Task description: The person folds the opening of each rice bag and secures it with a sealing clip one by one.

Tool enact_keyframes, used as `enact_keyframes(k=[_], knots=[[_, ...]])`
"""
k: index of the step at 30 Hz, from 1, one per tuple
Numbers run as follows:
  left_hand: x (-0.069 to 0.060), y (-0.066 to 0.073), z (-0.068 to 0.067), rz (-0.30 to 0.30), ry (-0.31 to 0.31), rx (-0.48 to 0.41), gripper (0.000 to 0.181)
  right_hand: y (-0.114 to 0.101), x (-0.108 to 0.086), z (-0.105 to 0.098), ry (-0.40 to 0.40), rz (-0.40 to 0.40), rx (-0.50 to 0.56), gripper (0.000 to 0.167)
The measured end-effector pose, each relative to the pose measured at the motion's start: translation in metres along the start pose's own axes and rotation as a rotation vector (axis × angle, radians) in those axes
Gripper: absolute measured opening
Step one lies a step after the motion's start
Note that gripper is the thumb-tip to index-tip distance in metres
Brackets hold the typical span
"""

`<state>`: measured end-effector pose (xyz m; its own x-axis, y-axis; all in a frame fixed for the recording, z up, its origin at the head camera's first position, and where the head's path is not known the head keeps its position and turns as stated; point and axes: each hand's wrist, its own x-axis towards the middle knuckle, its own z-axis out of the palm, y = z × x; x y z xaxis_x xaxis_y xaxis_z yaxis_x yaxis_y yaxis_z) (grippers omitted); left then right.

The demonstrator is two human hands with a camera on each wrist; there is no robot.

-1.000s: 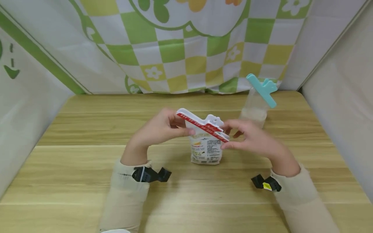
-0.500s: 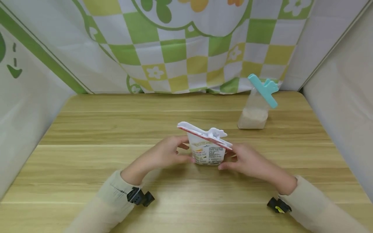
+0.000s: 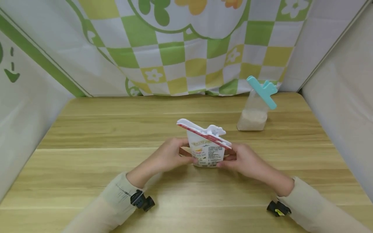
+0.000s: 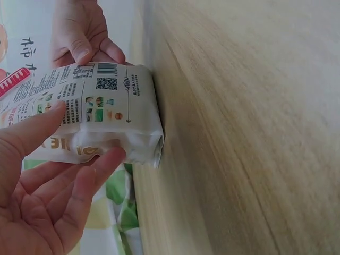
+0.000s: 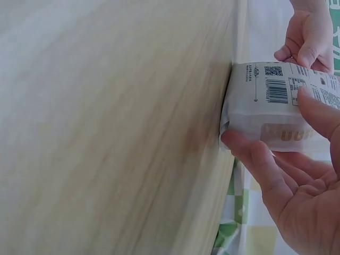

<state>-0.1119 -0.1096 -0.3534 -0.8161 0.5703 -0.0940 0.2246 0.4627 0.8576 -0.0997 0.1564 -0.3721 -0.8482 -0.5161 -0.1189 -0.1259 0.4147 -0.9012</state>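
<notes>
A white printed food bag (image 3: 208,156) stands upright on the table in front of me. A white bag clip with a red edge (image 3: 201,132) slants across its top, the right end lower. My left hand (image 3: 169,156) holds the bag low on its left side, thumb on the printed front and fingers at the side and behind. My right hand (image 3: 246,159) grips the opposite side the same way. The left wrist view shows the left thumb on the printed face of the bag (image 4: 106,98). Part of my right hand's fingers is hidden behind the bag in the head view.
At the back right stands a clear bag of pale grains (image 3: 253,119), topped by a turquoise bag clip (image 3: 262,92). Behind the wooden table (image 3: 102,129) hangs a green, yellow and white checked cloth (image 3: 195,66).
Both hands have moved from the clip and upper bag down to the bag's lower sides. The clip has tipped back, showing less of its red face. Over the last half second, little has moved.
</notes>
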Motion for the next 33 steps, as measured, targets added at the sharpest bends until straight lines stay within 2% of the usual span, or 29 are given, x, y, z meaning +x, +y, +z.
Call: enact_keyframes(k=[10,21,27,33], knots=[[0.007,-0.002,-0.005,-0.001,-0.019,-0.038,0.042,0.002,0.005,0.001,0.059,0.014,-0.021,0.048],[0.017,-0.008,-0.013,-0.01,0.022,-0.05,0.042,0.002,0.021,-0.004,0.063,0.008,-0.069,0.047],[0.027,-0.015,-0.019,-0.003,0.036,-0.052,0.044,0.004,0.033,-0.009,0.074,-0.011,-0.104,0.045],[0.042,-0.02,-0.029,-0.01,0.058,-0.037,0.044,0.005,0.052,-0.016,0.095,-0.027,-0.125,0.053]])
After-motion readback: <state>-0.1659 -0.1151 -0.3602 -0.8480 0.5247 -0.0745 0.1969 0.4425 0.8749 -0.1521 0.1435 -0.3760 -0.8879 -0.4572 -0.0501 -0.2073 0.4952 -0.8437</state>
